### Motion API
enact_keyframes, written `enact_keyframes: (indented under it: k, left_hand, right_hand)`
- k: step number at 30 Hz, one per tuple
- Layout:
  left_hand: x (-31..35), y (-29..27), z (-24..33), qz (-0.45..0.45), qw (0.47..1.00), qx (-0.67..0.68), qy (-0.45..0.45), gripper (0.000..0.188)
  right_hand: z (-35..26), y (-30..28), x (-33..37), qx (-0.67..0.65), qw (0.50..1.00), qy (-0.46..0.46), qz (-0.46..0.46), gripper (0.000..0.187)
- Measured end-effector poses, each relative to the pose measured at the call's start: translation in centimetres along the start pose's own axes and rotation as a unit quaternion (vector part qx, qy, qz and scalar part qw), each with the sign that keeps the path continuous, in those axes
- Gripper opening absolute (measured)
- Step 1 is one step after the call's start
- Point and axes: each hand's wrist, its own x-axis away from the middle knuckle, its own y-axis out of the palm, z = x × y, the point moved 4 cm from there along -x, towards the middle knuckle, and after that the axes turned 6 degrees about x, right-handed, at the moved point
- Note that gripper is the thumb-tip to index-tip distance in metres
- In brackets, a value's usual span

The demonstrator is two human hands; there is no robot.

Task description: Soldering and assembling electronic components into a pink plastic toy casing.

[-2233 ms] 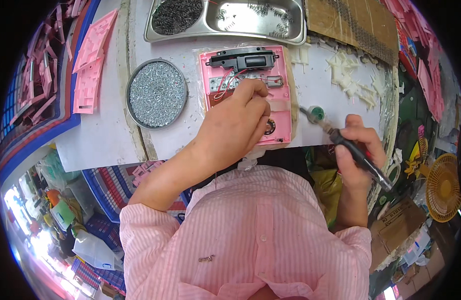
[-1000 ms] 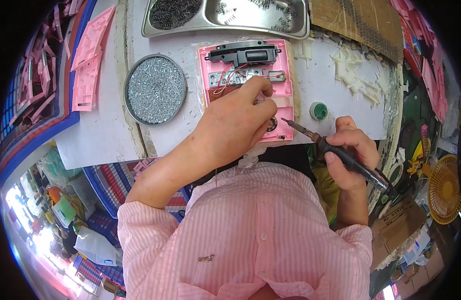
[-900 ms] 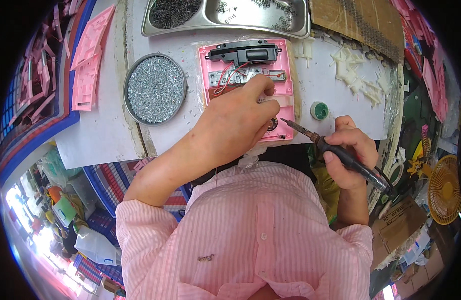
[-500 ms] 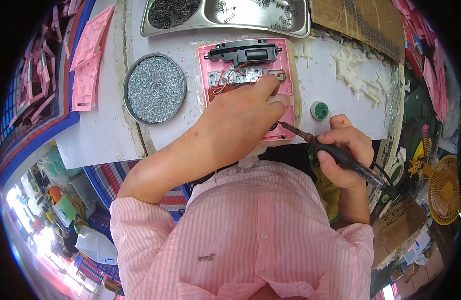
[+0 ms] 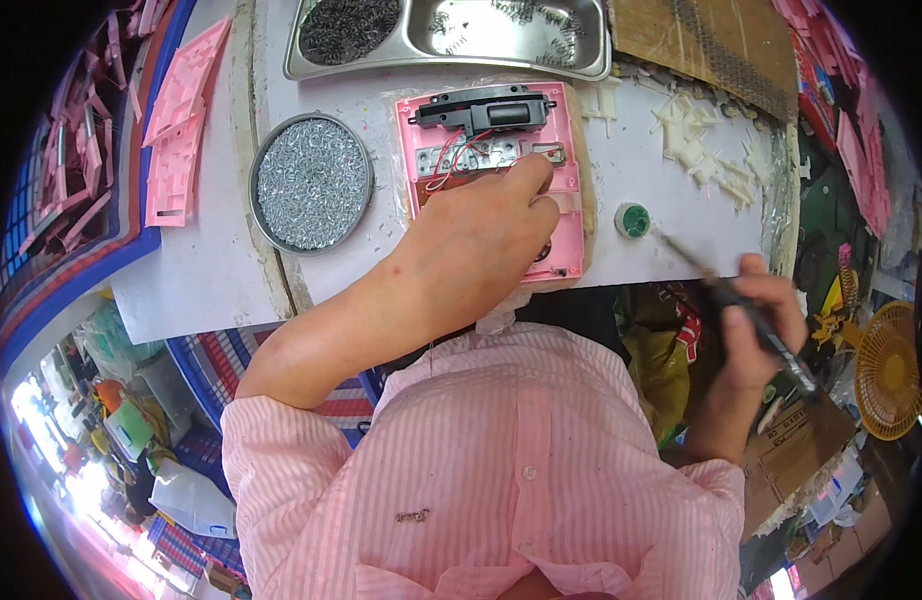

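Note:
A pink plastic casing (image 5: 569, 235) lies open on the table before me. Inside it are a black plastic assembly (image 5: 486, 112), a silvery metal strip (image 5: 493, 153) and thin red wires (image 5: 444, 165). My left hand (image 5: 476, 235) rests over the casing, fingers curled and pressed together near the strip's right end; whatever they pinch is hidden. At the right, smeared by motion, my right hand (image 5: 756, 325) grips a soldering iron (image 5: 723, 293) by its black handle. The iron's tip points up-left, close to a small round pot (image 5: 633, 220) of green material, clear of the casing.
Left of the casing stands a round tray (image 5: 311, 180) of small metal pins or screws. A steel tray (image 5: 451, 62) with springs sits behind. White plastic pieces (image 5: 691, 140) and cardboard (image 5: 711, 45) lie at the right; pink panels (image 5: 176, 130) at the left.
My right hand has drawn the soldering iron away from the casing, to the right and slightly nearer me. My left hand has stayed nearly in place on the casing.

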Motion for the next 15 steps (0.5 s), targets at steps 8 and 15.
enact_keyframes:
  k: [8, 15]
  left_hand:
    - [0.1, -0.2, 0.1, 0.02, 1.0, 0.005, -0.023, 0.014]
    - [-1.4, 0.1, 1.3, 0.014, 1.0, 0.0, 0.011, 0.014]
  right_hand:
    - [4.8, -21.0, 8.1, 0.014, 0.877, 0.133, 0.46, 0.013]
    - [5.3, -24.9, 9.2, 0.106, 0.823, 0.1, 0.549, 0.009]
